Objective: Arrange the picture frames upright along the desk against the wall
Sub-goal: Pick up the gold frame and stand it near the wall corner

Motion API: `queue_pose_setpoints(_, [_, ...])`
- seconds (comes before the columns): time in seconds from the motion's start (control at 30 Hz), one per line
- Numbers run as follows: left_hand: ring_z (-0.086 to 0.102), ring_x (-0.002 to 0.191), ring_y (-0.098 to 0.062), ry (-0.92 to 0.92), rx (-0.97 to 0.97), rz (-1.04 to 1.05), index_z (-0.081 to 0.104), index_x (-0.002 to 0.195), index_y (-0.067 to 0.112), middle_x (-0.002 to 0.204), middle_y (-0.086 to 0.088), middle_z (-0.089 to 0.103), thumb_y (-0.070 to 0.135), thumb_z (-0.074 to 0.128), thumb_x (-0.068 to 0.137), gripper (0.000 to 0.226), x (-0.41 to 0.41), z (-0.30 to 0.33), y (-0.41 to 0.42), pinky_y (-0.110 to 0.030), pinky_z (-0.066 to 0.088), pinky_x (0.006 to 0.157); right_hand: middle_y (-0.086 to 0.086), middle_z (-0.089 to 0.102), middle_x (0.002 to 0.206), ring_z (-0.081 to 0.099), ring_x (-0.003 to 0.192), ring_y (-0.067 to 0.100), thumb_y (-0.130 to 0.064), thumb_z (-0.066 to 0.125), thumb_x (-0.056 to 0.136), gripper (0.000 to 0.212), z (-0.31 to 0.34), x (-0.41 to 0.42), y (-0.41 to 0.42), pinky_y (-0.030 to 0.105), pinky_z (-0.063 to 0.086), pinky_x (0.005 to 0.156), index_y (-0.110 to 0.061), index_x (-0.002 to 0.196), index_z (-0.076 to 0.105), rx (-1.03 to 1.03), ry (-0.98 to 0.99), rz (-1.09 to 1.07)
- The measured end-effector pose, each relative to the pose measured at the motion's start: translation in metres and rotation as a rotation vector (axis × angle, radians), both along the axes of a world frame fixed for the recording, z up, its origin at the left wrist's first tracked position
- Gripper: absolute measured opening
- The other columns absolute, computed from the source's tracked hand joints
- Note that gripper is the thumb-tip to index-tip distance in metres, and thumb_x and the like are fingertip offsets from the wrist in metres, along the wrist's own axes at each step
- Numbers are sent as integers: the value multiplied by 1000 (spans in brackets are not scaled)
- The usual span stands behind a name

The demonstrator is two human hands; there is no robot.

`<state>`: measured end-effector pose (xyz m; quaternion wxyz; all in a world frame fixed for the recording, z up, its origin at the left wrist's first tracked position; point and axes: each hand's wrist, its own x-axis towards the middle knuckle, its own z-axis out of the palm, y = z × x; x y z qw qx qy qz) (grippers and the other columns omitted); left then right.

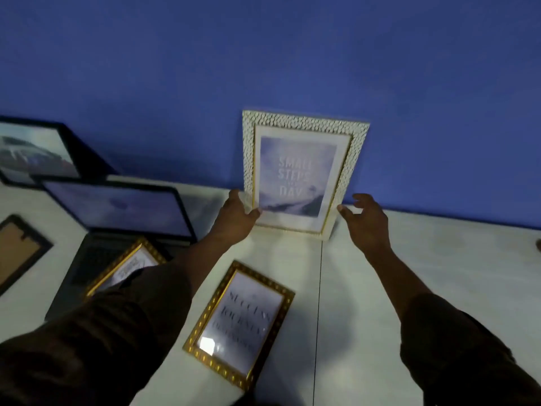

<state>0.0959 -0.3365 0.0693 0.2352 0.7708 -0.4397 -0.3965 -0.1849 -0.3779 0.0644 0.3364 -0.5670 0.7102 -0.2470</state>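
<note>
A white speckled frame (304, 124) with a gold inner edge stands upright on the white desk (424, 273), leaning on the blue wall. My left hand (237, 213) touches its lower left edge, thumb on the front. My right hand (366, 221) hovers at its lower right corner, fingers spread, barely touching or just apart. A gold-framed print (243, 323) lies flat on the desk below. Another gold frame (128, 262) lies on the laptop, partly hidden by my left sleeve. A black frame (38, 153) leans on the wall at far left.
An open laptop (123, 209) sits left of the white frame. A dark frame lying face down (20, 250) is at the left edge. A seam (319, 317) runs down the desk. The desk's right part is bare.
</note>
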Motion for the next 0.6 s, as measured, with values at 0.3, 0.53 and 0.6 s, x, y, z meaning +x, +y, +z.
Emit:
queue_pose_setpoints(0.3, [48,131,-38,-56,370,59,35,148,8,145,-21,46,46,66,89,77,19,-69,143,-41,43,105,10,77,95,74,90,27,-43,77,84,38,-77,31,160,35,56,78,-20,112,67,446,-119,55])
queue_pose_setpoints(0.53, [61,113,-34,28,480,69,51,131,7,128,-15,56,67,60,70,86,37,-94,207,-48,53,95,4,72,112,70,97,22,-46,65,91,32,-100,84,256,38,57,83,-22,112,61,576,-84,43])
queue_pose_setpoints(0.6, [63,109,-32,104,467,102,54,129,10,126,-11,58,73,58,57,96,38,-104,214,-47,56,93,-2,68,113,67,98,19,-42,65,94,36,-96,102,264,31,49,77,-18,120,58,565,-110,-29])
